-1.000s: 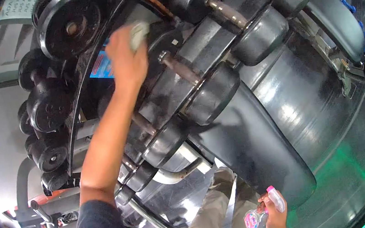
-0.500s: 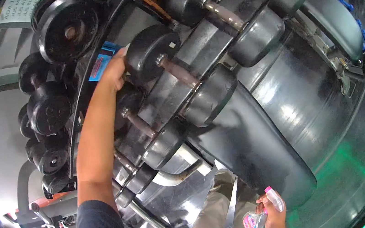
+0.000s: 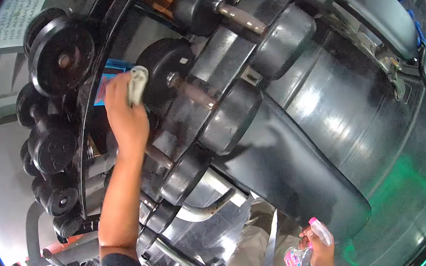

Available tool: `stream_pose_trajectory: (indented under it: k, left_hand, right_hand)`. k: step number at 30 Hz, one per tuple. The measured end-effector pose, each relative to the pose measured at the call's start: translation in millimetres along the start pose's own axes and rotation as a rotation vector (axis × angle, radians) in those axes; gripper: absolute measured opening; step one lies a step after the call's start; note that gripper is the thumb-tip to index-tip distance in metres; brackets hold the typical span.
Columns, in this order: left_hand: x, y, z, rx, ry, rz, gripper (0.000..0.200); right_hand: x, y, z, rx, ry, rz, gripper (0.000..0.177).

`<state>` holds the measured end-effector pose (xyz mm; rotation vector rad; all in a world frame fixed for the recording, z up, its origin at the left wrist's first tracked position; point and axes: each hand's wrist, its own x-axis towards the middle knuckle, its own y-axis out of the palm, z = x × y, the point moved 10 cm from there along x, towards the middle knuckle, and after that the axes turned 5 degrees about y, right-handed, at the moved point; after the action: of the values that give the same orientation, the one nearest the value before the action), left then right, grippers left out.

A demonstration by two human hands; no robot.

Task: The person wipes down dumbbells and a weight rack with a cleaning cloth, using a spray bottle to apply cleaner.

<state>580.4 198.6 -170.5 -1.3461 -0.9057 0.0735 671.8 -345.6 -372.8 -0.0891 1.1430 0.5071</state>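
My left hand (image 3: 127,112) is closed on a folded, pale, dark-stained cloth (image 3: 138,85). The cloth is at the near end of a black dumbbell (image 3: 163,59) on the rack; whether it touches is hard to tell. Behind my fingers a blue card or packet with red print (image 3: 101,91) is partly hidden. Low in the view, my right hand (image 3: 322,258) is wrapped round a clear spray bottle (image 3: 295,258) with a pink-and-white spray head and a pink label.
More black dumbbells (image 3: 282,43) line the same rack, and others (image 3: 53,143) sit on a rack at the left. A padded black bench (image 3: 299,175) lies under the rack's right side. Another bench (image 3: 380,14) stands farther right. My legs (image 3: 245,252) are below.
My left hand has drawn back from the gap beside the dumbbell, turning so the cloth shows plainly. The view has shifted slightly. My right hand still holds the spray bottle in place.
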Motion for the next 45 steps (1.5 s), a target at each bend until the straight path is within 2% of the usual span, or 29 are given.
stream_pose_trajectory:
  k: [1, 3, 5, 7, 9, 12, 15, 16, 17, 19, 22, 23, 25, 27, 29, 30, 33, 34, 37, 38, 41, 42, 45]
  left_hand:
    - [2, 0, -18, -0.008, -0.02, 0.018, 0.044]
    - [32, 21, -54, -0.256, -0.116, -0.008, 0.049]
    - [62, 61, -79, -0.371, -0.034, -0.004, 0.05]
    - [96, 101, -107, -0.473, 0.126, -0.102, 0.045]
    - [116, 140, -132, -0.289, 0.314, -0.086, 0.047]
    - [123, 179, -144, -0.089, 0.282, 0.038, 0.047]
    - [113, 176, -150, -0.181, 0.323, 0.099, 0.046]
    - [109, 178, -141, -0.304, 0.229, 0.184, 0.044]
    - [103, 177, -141, -0.483, 0.215, 0.242, 0.048]
    - [88, 171, -148, -0.654, 0.208, 0.29, 0.049]
    - [67, 205, -111, -0.971, -0.355, 0.527, 0.041]
    - [71, 205, -95, -0.941, -0.321, 0.433, 0.042]
    - [107, 145, -113, -0.572, 0.12, 0.048, 0.049]
    - [115, 140, -126, -0.301, 0.143, 0.022, 0.052]
    - [109, 175, -149, 0.064, 0.313, 0.16, 0.046]
    - [105, 176, -155, 0.024, 0.253, 0.111, 0.039]
    - [117, 192, -145, -0.184, 0.113, 0.205, 0.032]
    - [121, 196, -143, -0.296, 0.084, 0.289, 0.025]
    - [113, 221, -140, -0.801, -0.286, 0.625, 0.022]
    - [108, 218, -151, -0.918, -0.287, 0.682, 0.021]
    - [96, 196, -143, -0.679, -0.198, 0.56, 0.035]
    - [92, 185, -145, -0.562, -0.137, 0.611, 0.036]
    - [64, 167, -135, -0.417, -0.184, 0.749, 0.034]
  right_hand:
    - [-1, -1, 3, -0.014, 0.0, -0.003, 0.026]
    - [-2, 0, 12, -0.029, -0.014, -0.02, 0.027]
    - [-3, 5, 22, -0.013, -0.041, -0.048, 0.029]
    - [-1, 4, 20, -0.02, -0.059, -0.029, 0.03]
    - [-2, 5, 20, -0.022, -0.057, -0.017, 0.032]
    - [-3, 8, 17, -0.021, -0.021, 0.008, 0.033]
    - [-4, 3, 11, 0.101, -0.025, -0.023, 0.033]
    - [-2, 0, 7, 0.117, -0.025, -0.003, 0.033]
    - [0, -6, 0, 0.129, -0.023, 0.013, 0.033]
    - [-1, -12, -2, 0.145, -0.017, 0.031, 0.032]
    - [-3, -15, 2, 0.163, -0.012, 0.038, 0.032]
    - [-3, -17, 3, 0.169, -0.02, 0.034, 0.033]
    - [-4, -21, 4, 0.17, -0.035, 0.022, 0.034]
    - [-5, -23, 4, 0.149, -0.036, 0.019, 0.035]
    - [-5, -22, 3, 0.147, -0.021, 0.012, 0.036]
    - [-4, -22, 3, 0.147, -0.017, 0.007, 0.037]
    - [-4, -21, 3, 0.173, -0.022, -0.008, 0.036]
    - [-4, -22, 2, 0.167, -0.013, -0.006, 0.036]
    - [-6, -24, -2, 0.178, 0.009, -0.007, 0.035]
    - [-5, -25, -4, 0.2, 0.007, -0.013, 0.034]
    - [-7, -26, -7, 0.244, 0.004, -0.015, 0.031]
    - [-6, -27, -7, 0.255, 0.003, -0.014, 0.03]
    - [-9, -28, -5, 0.254, 0.001, 0.019, 0.026]
